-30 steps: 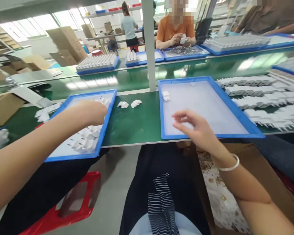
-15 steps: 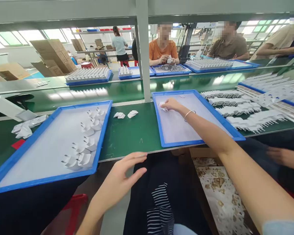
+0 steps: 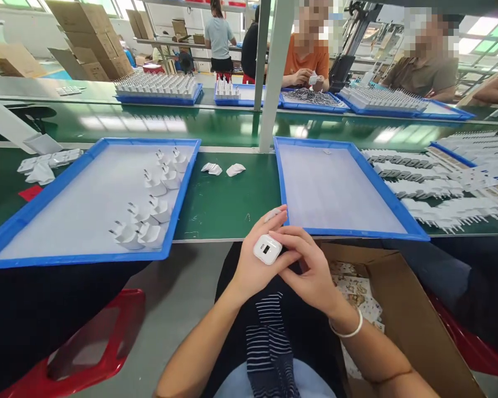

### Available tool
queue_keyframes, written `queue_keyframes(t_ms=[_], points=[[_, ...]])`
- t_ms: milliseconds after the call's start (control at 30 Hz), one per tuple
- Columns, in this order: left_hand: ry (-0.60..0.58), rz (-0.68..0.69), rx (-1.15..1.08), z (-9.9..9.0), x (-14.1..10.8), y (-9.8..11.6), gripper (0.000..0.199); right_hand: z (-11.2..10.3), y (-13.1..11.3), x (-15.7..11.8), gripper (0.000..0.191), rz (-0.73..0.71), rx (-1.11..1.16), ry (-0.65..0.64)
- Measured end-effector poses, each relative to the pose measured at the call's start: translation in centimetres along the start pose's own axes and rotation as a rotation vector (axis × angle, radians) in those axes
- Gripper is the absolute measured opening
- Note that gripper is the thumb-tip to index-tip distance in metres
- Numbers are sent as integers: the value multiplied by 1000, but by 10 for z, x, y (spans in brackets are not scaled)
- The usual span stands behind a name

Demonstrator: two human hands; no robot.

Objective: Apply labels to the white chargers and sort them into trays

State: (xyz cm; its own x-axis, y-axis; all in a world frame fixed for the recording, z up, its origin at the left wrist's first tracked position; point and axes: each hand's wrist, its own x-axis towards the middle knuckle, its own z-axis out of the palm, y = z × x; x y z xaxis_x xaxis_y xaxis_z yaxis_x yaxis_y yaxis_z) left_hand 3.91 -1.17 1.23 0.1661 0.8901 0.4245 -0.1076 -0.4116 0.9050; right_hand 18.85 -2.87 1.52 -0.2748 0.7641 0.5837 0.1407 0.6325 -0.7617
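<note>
A small white charger (image 3: 267, 249) with ports on its square face is held between my two hands, just in front of the table edge. My right hand (image 3: 309, 262), with a white bracelet at the wrist, pinches its right side with thumb and fingers. My left hand (image 3: 251, 260) is closed around the charger's far and left side, some fingers hidden behind it. In the left blue tray (image 3: 175, 204) stand several white plugs (image 3: 149, 235) with pins up. The right blue tray (image 3: 336, 233) holds a tiny white piece near its far edge.
Two small white wrappings (image 3: 235, 169) lie on the green table (image 3: 228, 213) between the trays. Rows of white chargers (image 3: 435, 213) are at the right. An open cardboard box (image 3: 415, 309) sits below the edge. People work across the green bench behind metal posts (image 3: 274, 77).
My right hand has come back from the right tray with the white charger. My left hand has moved right and closed on it too. The camera view has tilted down.
</note>
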Motion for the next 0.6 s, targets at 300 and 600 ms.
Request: queue_keyframes(t_ms=[300,600], points=[[-189,-39,-31,-11,-10,19,33,-40,-6,23,14,182,-134,31],[-240,-104,237,-15,-21,33,28,-28,1,25,14,231,-168,37]])
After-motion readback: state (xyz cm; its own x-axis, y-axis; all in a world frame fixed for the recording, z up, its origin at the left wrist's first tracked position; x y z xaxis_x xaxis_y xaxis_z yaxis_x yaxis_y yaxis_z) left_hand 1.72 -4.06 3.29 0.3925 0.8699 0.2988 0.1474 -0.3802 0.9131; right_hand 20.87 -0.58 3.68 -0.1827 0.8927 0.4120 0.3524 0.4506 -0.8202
